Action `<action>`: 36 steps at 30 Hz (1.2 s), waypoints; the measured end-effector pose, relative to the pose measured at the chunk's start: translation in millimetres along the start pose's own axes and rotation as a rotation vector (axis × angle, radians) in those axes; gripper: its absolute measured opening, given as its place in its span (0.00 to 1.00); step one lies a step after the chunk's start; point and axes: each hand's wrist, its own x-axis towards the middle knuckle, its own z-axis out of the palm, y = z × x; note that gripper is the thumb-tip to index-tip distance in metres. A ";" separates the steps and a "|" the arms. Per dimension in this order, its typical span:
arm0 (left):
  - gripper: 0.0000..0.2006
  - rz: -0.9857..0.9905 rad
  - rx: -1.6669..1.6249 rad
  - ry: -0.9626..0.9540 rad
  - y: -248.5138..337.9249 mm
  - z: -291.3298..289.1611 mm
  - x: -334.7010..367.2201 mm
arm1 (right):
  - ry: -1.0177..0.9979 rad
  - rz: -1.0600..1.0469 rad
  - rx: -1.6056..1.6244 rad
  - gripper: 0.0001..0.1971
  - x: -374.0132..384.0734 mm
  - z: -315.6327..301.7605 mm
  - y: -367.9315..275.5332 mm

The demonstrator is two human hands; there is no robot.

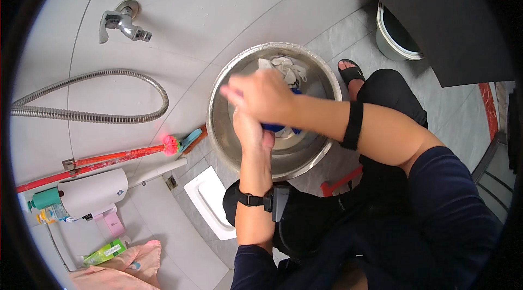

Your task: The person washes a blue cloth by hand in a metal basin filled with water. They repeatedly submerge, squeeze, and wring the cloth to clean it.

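Observation:
Both hands meet above a large round metal basin (215, 137) on the floor. My right hand (265, 93) crosses over and touches my left hand (249, 129). The right one is smeared by motion, its fingertips pointing left. Most of the left fingers are hidden beneath it; only the thumb shows plainly. Nothing can be made out between the two hands. In the basin, a white cloth (291, 69) lies toward the far side. Blue cloth (297, 92) shows partly behind my hands and right forearm.
A tap (128, 24) juts from the wall, with a metal hose (114, 74) below it. A red pole with a pink brush head (171, 145) leans left of the basin. Nearby are a white floor pan (199, 197), a bucket (389, 39) and a dark panel (436, 17) at upper right.

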 end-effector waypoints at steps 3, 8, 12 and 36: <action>0.26 -0.023 -0.046 -0.151 6.4 4.0 7.0 | 0.053 0.404 0.051 0.14 20.6 -0.4 26.4; 0.32 -0.094 -0.144 -0.223 30.5 -19.2 16.9 | -0.386 0.811 0.866 0.23 30.6 -15.5 25.9; 0.31 -0.037 -0.188 -0.131 41.6 -33.5 20.2 | -0.497 0.841 0.865 0.24 33.0 -24.1 20.7; 0.26 0.056 -0.263 -0.045 31.2 -48.2 43.9 | -0.463 0.431 0.570 0.24 10.6 -21.9 -11.4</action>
